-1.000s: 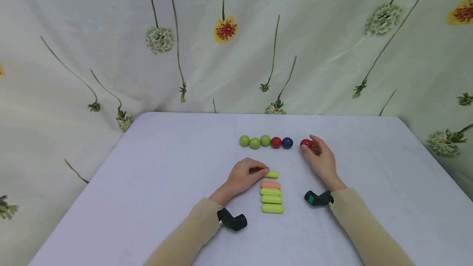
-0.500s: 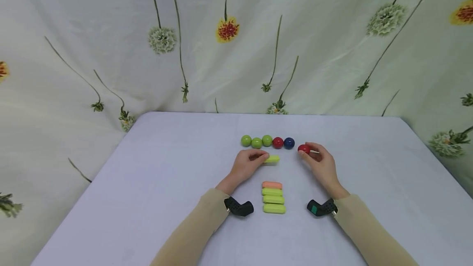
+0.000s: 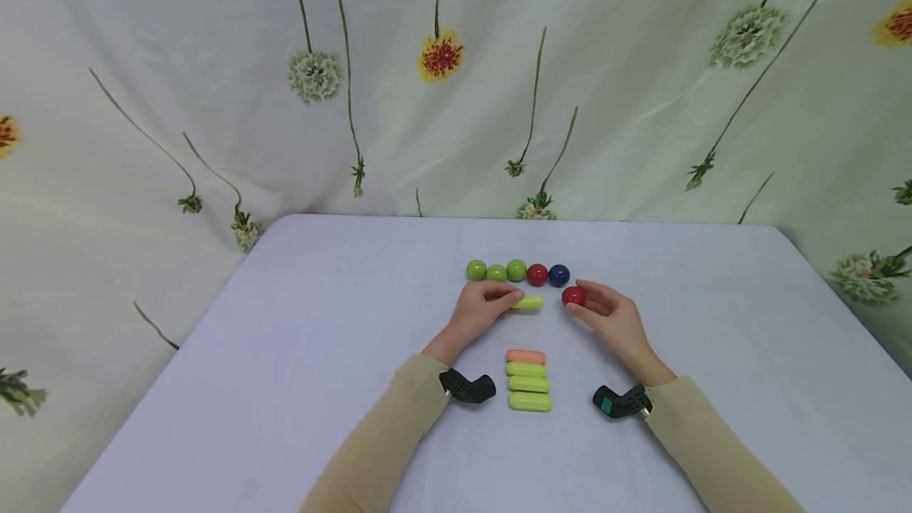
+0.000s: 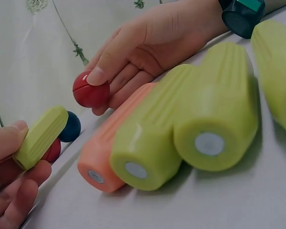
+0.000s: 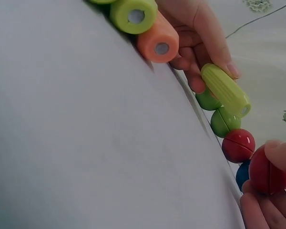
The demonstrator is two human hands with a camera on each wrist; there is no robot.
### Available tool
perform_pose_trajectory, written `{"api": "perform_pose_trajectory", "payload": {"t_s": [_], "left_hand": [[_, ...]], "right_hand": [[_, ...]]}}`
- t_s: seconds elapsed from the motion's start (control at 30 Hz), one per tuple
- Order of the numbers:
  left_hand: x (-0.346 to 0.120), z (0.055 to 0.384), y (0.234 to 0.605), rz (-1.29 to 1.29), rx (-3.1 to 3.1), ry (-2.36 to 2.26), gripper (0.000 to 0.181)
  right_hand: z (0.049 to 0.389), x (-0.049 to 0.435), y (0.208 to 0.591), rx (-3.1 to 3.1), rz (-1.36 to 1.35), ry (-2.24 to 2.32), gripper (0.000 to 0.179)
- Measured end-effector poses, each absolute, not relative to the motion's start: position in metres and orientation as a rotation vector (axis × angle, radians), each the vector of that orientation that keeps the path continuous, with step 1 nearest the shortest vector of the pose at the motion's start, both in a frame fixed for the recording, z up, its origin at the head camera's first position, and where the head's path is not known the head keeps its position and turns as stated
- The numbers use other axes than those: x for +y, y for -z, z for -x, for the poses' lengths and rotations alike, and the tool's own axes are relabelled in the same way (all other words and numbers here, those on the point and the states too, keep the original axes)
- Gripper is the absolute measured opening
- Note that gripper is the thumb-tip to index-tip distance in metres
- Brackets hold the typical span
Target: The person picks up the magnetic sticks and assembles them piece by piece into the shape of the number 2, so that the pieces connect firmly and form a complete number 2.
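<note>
My left hand (image 3: 476, 310) pinches a yellow-green magnetic rod (image 3: 530, 302) by one end, above the table. In the left wrist view the rod (image 4: 42, 137) lies between thumb and fingers, tilted. Thumb and fingertips of my right hand (image 3: 617, 323) grip a red ball (image 3: 573, 296), just right of the rod's free end and apart from it. Seen from the right wrist, that ball (image 5: 267, 171) shows a seam around it. Behind the hands, a row holds several balls: green ones (image 3: 516, 270), a red one (image 3: 537, 275) and a blue one (image 3: 559, 275).
Nearer the body, an orange rod (image 3: 526, 356) and 3 yellow-green rods (image 3: 529, 384) lie side by side, with pale round discs in their ends. All stand on a white-covered table (image 3: 299, 315). A flower-printed cloth (image 3: 627, 101) hangs behind it.
My left hand has lifted the yellow-green rod from the top of the rod stack and moved it away from the body. My right hand has brought the red ball leftward and nearer, toward the rod.
</note>
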State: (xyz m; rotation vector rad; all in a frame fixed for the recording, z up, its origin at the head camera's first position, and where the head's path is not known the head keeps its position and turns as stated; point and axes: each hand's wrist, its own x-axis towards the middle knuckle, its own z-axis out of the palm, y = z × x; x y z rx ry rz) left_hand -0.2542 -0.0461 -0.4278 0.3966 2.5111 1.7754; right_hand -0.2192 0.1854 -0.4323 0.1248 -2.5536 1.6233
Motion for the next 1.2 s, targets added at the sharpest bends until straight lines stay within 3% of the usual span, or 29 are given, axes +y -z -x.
{"api": "perform_pose_trajectory", "payload": {"t_s": [0.7, 1.2], "left_hand": [[-0.0435, 0.2454, 0.4252, -0.485, 2.507, -1.783, 0.024], [-0.0429, 0.2452, 0.4257, -0.52, 2.515, -1.734, 0.022]], "right_hand": [[0.2137, 0.1833, 0.4326, -2.575, -0.367, -1.669, 0.049], [0.2118, 0.1818, 0.4299, -2.636, -0.373, -1.6, 0.047]]}}
